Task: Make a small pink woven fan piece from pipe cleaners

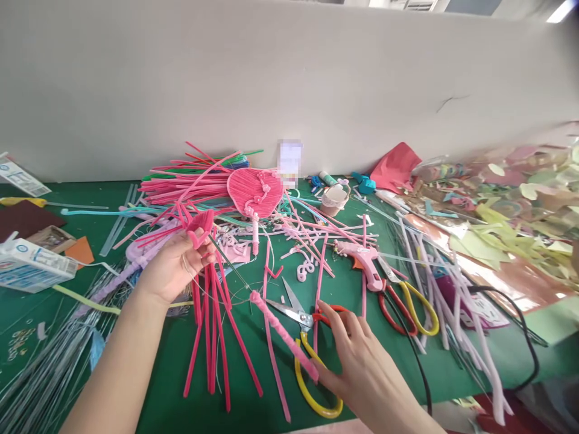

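My left hand (178,262) pinches a pink pipe-cleaner piece (200,228) made of rows laid side by side. Several long pink pipe cleaners (212,337) hang below that hand. A thin dark rod (230,263) runs from near its fingers towards a pink wrapped stick (284,334), which slants down to my right hand. Over the scissors (320,401) with one red and one yellow handle, my right hand (362,358) has its fingers apart. Its fingertips are at the red handle, and the thumb is by the wrapped stick's lower end. The scissors' blades are spread.
A finished-looking pink fan shape (256,193) lies behind, beside a heap of pipe cleaners (190,190). To the right are a pink glue gun (362,260), a second pair of scissors (418,307) and a black cable (527,325). Wires (58,355) cover the left front.
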